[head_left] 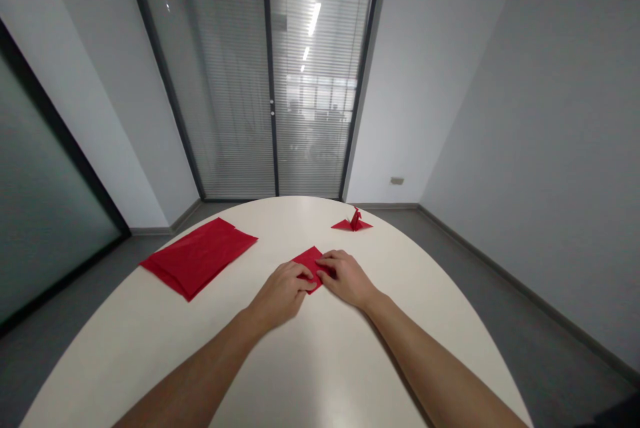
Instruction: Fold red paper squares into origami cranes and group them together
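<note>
A small folded square of red paper [311, 257] lies on the table with one corner pointing away from me. My left hand [289, 288] is on its left and near side, fingers curled in and thumb close to the near corner. From the right, my right hand [347, 275] grips the paper's right side with bent fingers and thumb. Both sets of fingertips hide parts of the square and almost meet over it. Beyond my right hand stands a folded red paper crane [354, 222] with its wings spread.
A stack of larger red paper sheets [200, 258] lies on the left of the round white table [320, 361], near its curved edge. Past the table are a glass partition with blinds [315, 148] and a grey-white wall [500, 148].
</note>
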Available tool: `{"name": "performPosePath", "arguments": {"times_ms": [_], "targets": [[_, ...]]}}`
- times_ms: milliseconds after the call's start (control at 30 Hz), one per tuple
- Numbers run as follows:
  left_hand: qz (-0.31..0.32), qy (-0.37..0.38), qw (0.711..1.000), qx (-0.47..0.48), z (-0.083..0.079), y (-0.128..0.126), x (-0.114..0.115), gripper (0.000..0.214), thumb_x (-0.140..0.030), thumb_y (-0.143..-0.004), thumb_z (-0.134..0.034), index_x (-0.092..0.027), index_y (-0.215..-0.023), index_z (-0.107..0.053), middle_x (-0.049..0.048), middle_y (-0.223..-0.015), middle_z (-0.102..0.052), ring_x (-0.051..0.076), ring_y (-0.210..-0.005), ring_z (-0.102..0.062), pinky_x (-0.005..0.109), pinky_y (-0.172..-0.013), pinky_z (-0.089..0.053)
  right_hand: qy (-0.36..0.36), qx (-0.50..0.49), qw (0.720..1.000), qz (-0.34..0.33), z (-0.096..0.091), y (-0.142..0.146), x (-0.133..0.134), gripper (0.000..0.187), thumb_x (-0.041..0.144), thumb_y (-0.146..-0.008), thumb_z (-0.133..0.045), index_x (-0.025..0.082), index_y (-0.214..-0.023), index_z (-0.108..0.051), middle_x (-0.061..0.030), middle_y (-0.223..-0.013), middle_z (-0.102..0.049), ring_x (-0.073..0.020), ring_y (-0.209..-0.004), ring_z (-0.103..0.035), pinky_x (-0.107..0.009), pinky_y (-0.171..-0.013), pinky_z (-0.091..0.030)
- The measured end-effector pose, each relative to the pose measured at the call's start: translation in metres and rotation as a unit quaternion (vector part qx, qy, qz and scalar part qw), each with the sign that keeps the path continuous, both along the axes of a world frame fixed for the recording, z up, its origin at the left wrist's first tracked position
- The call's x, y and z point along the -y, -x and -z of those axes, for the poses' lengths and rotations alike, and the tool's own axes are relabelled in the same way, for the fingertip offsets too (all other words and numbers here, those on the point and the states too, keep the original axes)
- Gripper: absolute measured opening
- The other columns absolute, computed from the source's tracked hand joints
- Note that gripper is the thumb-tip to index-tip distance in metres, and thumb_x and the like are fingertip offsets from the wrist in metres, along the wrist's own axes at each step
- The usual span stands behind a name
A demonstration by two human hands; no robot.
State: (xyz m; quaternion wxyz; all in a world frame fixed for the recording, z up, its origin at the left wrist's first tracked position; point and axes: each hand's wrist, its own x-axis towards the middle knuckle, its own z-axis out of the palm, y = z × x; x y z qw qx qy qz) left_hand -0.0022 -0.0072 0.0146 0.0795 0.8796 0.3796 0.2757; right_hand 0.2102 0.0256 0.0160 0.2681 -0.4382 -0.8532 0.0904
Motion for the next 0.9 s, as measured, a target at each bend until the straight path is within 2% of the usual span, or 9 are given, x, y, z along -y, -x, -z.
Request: {"name": "performPosePath", "arguments": {"times_ms": [167,267,367,467,600,733,900], "targets": [[0.024,0.005,1.0,-0.01,-0.002,0.0,0.004,0.038,-0.004,-0.084,-0.051,-0.025,-0.101,-0.078,0.0036,-0.108,-0.074,0.021,-0.104,-0.064,0.037,-0.096,-0.051,-0.011,0.006,1.0,-0.001,0.003,0.001,-0.001,0.031,0.029,-0.089,-0.064,0.019,-0.117,-0.074,-0.0102,-0.114,-0.071,-0.0256,-0.105,-0.062,-0.039,-0.095,-0.048],[0.046,0.017,0.999,0.018,-0.001,0.0,0.005,0.038,-0.003,-0.083,-0.049,-0.024,-0.099,-0.076,0.0021,-0.105,-0.075,0.019,-0.1,-0.066,0.035,-0.095,-0.052,-0.013,0.007,1.0,0.0,0.004,0.002,-0.001,0.036,0.031,-0.085,-0.068,0.019,-0.119,-0.073,-0.0113,-0.116,-0.07,-0.027,-0.107,-0.061,-0.041,-0.097,-0.048],[-0.01,0.009,0.998,0.058,0.002,0.0,0.002,0.036,-0.004,-0.084,-0.047,-0.023,-0.101,-0.073,0.0034,-0.104,-0.075,0.019,-0.098,-0.067,0.036,-0.096,-0.052,-0.009,-0.003,1.0,-0.018,0.004,0.001,0.0,0.04,0.03,-0.083,-0.069,0.019,-0.121,-0.072,-0.0111,-0.119,-0.071,-0.0279,-0.11,-0.062,-0.043,-0.1,-0.047],[-0.097,-0.019,0.993,0.071,0.007,0.001,-0.003,0.041,-0.004,-0.083,-0.048,-0.02,-0.115,-0.068,0.008,-0.119,-0.071,0.023,-0.111,-0.064,0.043,-0.104,-0.048,0.002,-0.01,0.999,-0.053,0.006,-0.001,-0.001,0.045,0.018,-0.083,-0.062,0.021,-0.128,-0.068,-0.0089,-0.127,-0.069,-0.0285,-0.12,-0.059,-0.046,-0.108,-0.043],[-0.083,0.001,0.996,0.01,0.01,0.001,-0.005,0.048,-0.004,-0.083,-0.047,-0.019,-0.126,-0.062,0.0098,-0.132,-0.066,0.025,-0.123,-0.06,0.049,-0.113,-0.04,-0.011,-0.004,0.998,-0.067,0.011,-0.002,-0.005,0.05,0.008,-0.081,-0.056,0.022,-0.127,-0.069,-0.0096,-0.136,-0.063,-0.0285,-0.129,-0.053,-0.05,-0.113,-0.038],[-0.073,0.001,0.997,-0.039,0.009,0.0,0.0,0.044,-0.009,-0.086,-0.048,-0.016,-0.127,-0.063,0.0128,-0.137,-0.063,0.027,-0.128,-0.057,0.051,-0.111,-0.04,-0.022,-0.041,0.998,-0.052,0.009,0.0,-0.006,0.039,0.008,-0.084,-0.056,0.022,-0.115,-0.074,-0.009,-0.118,-0.07,-0.0242,-0.113,-0.06,-0.043,-0.104,-0.046],[-0.084,-0.019,0.995,-0.045,0.005,0.001,0.002,0.038,-0.02,-0.084,-0.059,-0.017,-0.121,-0.066,0.0135,-0.13,-0.066,0.03,-0.119,-0.06,0.051,-0.106,-0.043,-0.014,-0.051,0.997,-0.052,0.005,0.0,-0.006,0.034,0.004,-0.083,-0.056,0.023,-0.101,-0.077,-0.005,-0.102,-0.074,-0.023,-0.102,-0.061,-0.04,-0.097,-0.047]]}}
